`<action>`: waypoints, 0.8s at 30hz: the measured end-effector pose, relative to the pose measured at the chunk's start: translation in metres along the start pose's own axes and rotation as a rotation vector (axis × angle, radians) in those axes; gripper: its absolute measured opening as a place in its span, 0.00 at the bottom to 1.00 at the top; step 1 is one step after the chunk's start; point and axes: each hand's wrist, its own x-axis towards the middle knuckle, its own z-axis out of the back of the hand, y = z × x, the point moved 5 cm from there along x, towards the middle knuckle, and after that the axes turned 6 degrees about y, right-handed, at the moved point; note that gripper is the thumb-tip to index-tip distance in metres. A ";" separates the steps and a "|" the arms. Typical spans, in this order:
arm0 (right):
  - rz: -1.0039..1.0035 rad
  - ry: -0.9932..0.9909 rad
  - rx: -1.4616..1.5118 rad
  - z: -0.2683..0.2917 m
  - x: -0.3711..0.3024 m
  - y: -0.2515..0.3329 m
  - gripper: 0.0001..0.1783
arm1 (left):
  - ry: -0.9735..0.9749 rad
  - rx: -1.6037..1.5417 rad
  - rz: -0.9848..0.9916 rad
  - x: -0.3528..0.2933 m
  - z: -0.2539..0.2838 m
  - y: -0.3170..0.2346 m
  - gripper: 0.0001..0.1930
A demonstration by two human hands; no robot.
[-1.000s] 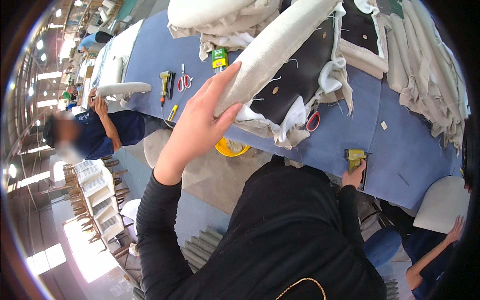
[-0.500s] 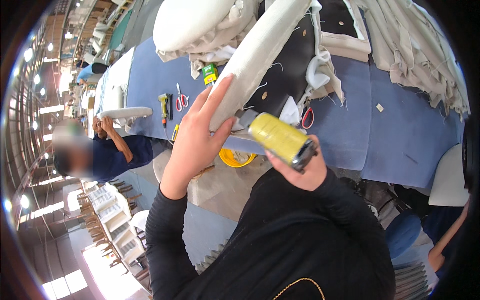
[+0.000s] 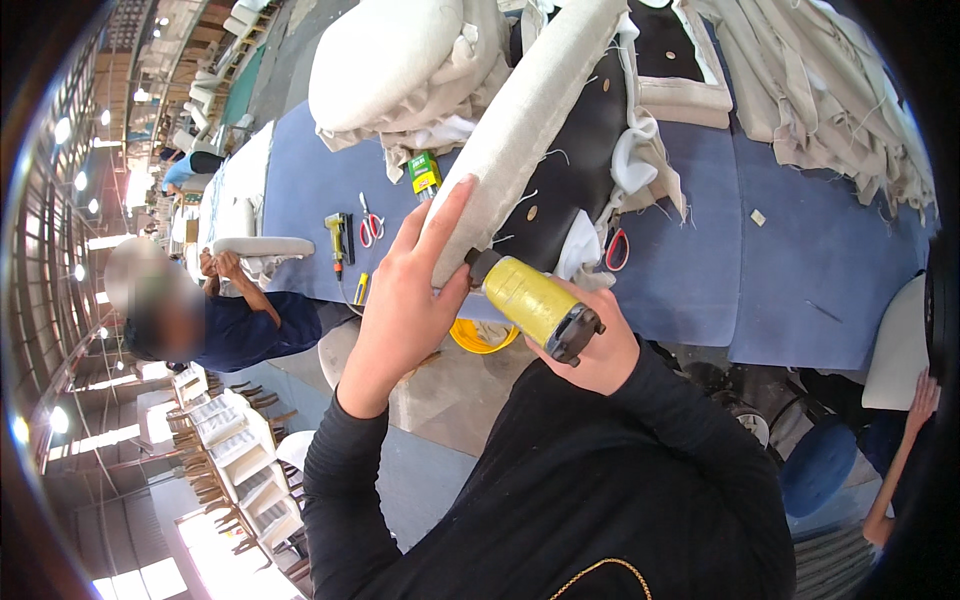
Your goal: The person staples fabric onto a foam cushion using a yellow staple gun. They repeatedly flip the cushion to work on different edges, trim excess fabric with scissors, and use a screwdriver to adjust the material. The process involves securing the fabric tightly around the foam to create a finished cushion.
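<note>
A beige upholstered seat pad (image 3: 520,125) leans over the blue table, its black underside facing right with round brown marks and loose threads. My left hand (image 3: 400,290) grips its near end, index finger laid along the fabric and thumb at the lower corner. In my right hand (image 3: 600,345) is a yellow staple gun (image 3: 528,298); its dark nose touches or nearly touches the pad's near edge, next to my left thumb. The fingers round the gun's handle are mostly hidden behind its body.
On the blue table (image 3: 700,260) lie red-handled scissors (image 3: 371,222), another staple gun (image 3: 334,240), a green-yellow box (image 3: 424,172) and more scissors (image 3: 617,250). Padded covers (image 3: 390,70) and beige fabric (image 3: 800,90) are piled behind. A yellow bucket (image 3: 480,338) stands below. Co-workers (image 3: 250,320) sit at both sides.
The staple gun has moved left and slightly down, its nose now at the pad's near edge. My left hand keeps its hold. The view has shifted slightly.
</note>
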 end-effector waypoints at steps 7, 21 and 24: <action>-0.035 0.038 0.047 0.000 0.001 0.005 0.30 | -0.002 0.003 -0.046 0.002 0.002 0.001 0.50; -0.001 0.028 -0.023 -0.009 -0.004 0.007 0.37 | -0.014 0.064 -0.042 -0.003 0.000 -0.002 0.54; -0.048 0.043 0.037 -0.014 -0.004 0.001 0.38 | 0.007 0.035 -0.012 -0.004 0.000 0.002 0.55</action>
